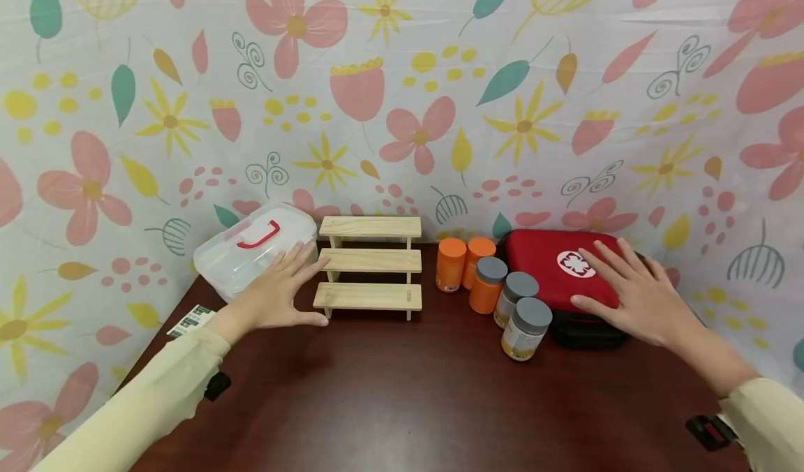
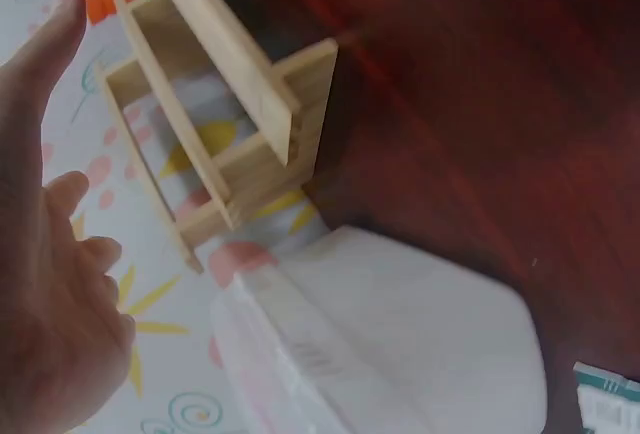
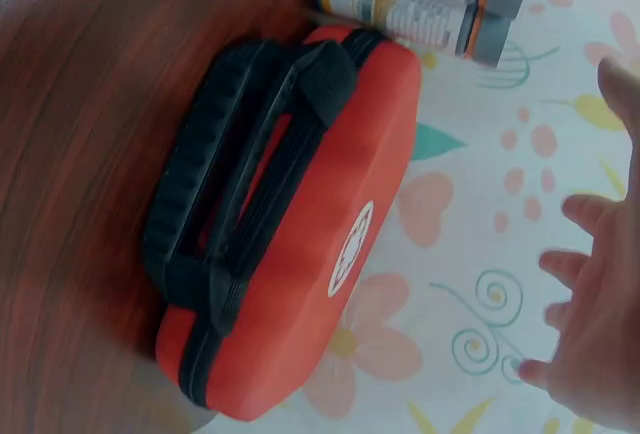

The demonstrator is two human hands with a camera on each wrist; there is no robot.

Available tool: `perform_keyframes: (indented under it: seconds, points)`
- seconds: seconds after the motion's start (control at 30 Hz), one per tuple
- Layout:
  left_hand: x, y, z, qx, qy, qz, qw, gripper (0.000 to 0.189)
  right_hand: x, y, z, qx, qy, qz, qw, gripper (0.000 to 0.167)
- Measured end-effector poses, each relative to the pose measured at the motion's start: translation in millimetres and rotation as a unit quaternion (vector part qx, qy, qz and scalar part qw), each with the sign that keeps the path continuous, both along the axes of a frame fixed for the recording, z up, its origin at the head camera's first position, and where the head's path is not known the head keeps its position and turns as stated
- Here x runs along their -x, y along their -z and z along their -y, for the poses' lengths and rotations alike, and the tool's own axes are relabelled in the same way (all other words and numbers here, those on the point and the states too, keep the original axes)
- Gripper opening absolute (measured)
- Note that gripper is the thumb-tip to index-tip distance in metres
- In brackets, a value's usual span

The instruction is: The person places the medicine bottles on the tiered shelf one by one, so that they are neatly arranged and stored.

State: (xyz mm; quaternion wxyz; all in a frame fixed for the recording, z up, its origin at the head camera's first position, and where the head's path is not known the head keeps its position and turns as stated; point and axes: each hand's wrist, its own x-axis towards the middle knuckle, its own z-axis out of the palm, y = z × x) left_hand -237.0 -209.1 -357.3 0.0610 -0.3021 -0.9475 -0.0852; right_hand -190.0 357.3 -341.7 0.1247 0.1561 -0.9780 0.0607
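My left hand (image 1: pixel 276 296) is spread over the table beside a clear plastic box (image 1: pixel 216 266) with a red handle and a three-step wooden rack (image 1: pixel 367 296). Nothing is in its grasp; in the left wrist view its thumb and fingers (image 2: pixel 75 324) show at the left edge. With fingers apart, my right hand (image 1: pixel 643 304) hovers over the right part of a red first-aid case (image 1: pixel 540 269), overlapping it in the head view. The right wrist view has that case (image 3: pixel 330 244), with its black handle (image 3: pixel 180 184), apart from the empty hand (image 3: pixel 590 314).
Several pill bottles stand between rack and case: orange-lidded ones (image 1: pixel 451 266) behind, an orange one with a grey lid (image 1: pixel 487 287), and grey-lidded labelled ones (image 1: pixel 526 332) in front. Printed packets (image 1: pixel 190 320) lie at the left edge. A floral cloth (image 1: pixel 402 95) hangs behind the dark table (image 1: pixel 389 395).
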Motion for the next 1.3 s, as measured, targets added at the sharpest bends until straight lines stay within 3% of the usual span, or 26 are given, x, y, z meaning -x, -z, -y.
perform_keyframes:
  seconds: [0.1, 0.23, 0.33, 0.47, 0.6, 0.7, 1.03, 1.3]
  points:
    - [-2.1, 6.9, -3.8, -0.012, 0.024, -0.015, 0.9995, 0.105, -1.7, 1.1, 6.6, 0.028, -0.02, 0.015, 0.9993, 0.089]
    - [-2.0, 18.9, -7.0, -0.039, 0.027, -0.016, 0.9987, 0.103, -2.5, 2.7, 16.3, 0.063, -0.045, 0.031, 0.9965, 0.089]
    - [-1.4, 30.2, -8.2, -0.071, 0.007, -0.004, 0.9974, 0.1, -2.2, 4.0, 23.0, 0.081, -0.052, 0.046, 0.9943, 0.085]
    - [-0.6, 44.3, -10.3, -0.103, -0.031, -0.005, 0.9942, 0.089, -5.1, 4.5, 29.5, 0.106, -0.05, 0.06, 0.9912, 0.067]
    - [1.2, 53.8, -9.6, -0.132, -0.051, -0.004, 0.99, 0.073, -5.9, 6.9, 34.2, 0.123, -0.06, 0.044, 0.9896, 0.052]
    - [4.3, 57.3, -9.3, -0.153, -0.051, 0.008, 0.9869, 0.066, -5.5, 9.6, 34.7, 0.135, -0.064, 0.041, 0.988, 0.05]
    - [11.0, 66.8, -9.6, -0.193, -0.078, 0.054, 0.9766, 0.061, -0.6, 14.6, 39.5, 0.138, -0.038, 0.098, 0.9849, 0.055]
    - [16.2, 74.1, -9.9, -0.223, -0.081, 0.054, 0.97, 0.06, -0.3, 21.5, 44.2, 0.149, -0.032, 0.117, 0.9813, 0.052]
